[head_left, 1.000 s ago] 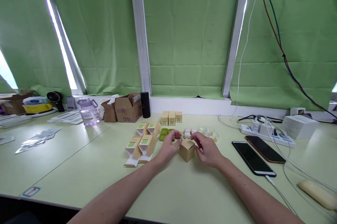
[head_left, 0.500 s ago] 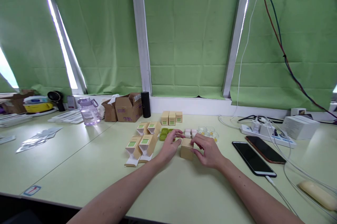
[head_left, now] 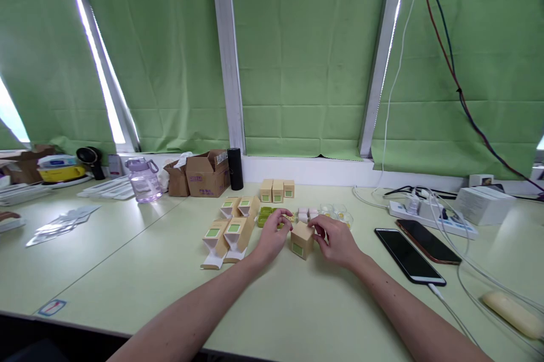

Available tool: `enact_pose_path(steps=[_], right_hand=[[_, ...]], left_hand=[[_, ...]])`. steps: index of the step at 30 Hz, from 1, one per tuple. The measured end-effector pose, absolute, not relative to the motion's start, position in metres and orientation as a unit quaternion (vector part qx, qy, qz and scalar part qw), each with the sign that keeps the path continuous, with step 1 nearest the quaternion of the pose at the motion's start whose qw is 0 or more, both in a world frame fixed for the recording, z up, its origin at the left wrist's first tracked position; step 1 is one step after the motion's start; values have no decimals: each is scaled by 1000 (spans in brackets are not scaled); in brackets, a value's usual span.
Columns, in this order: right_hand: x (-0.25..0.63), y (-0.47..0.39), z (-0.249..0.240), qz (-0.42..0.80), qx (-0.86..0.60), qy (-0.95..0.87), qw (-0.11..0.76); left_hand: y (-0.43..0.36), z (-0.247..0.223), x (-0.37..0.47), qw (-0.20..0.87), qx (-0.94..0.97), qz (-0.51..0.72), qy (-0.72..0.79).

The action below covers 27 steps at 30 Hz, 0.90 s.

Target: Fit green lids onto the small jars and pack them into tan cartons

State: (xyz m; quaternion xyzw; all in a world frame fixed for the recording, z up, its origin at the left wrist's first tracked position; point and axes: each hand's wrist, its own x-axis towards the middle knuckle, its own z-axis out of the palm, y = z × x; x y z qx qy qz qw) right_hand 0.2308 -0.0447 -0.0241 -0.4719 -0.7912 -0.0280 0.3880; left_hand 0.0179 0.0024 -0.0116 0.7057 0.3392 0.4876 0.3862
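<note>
Here's the small tan box [head_left: 301,242], on the bench [head_left: 276,311] between the two hands, green label turned toward the wearer. The right grip [head_left: 335,241] has its fingertips at the upper right corner; whether they truly pinch it, I can't tell from here. The left grip [head_left: 270,238], loosely curved, thumb and fingers apart, is just beside the box, contact unclear, and it covers part of the green tray [head_left: 263,217] behind. Beyond the right grip, clear cups [head_left: 334,209] show something yellow, too small to name, partly hidden by the hand.
</note>
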Motion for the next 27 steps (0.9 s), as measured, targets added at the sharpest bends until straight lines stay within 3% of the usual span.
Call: enact_pose_path(steps=[8, 17, 27], right_hand=[[227, -36, -28, 21, -566, -742, 359], [223, -42, -26, 32, -648, -747, 146], [220, -43, -26, 22, -650, -747, 135]], left_hand=[[-5, -7, 18, 380, 717, 477, 337], [-11, -2, 14, 158, 796, 490, 319], [-19, 12, 19, 164, 874, 351, 294]])
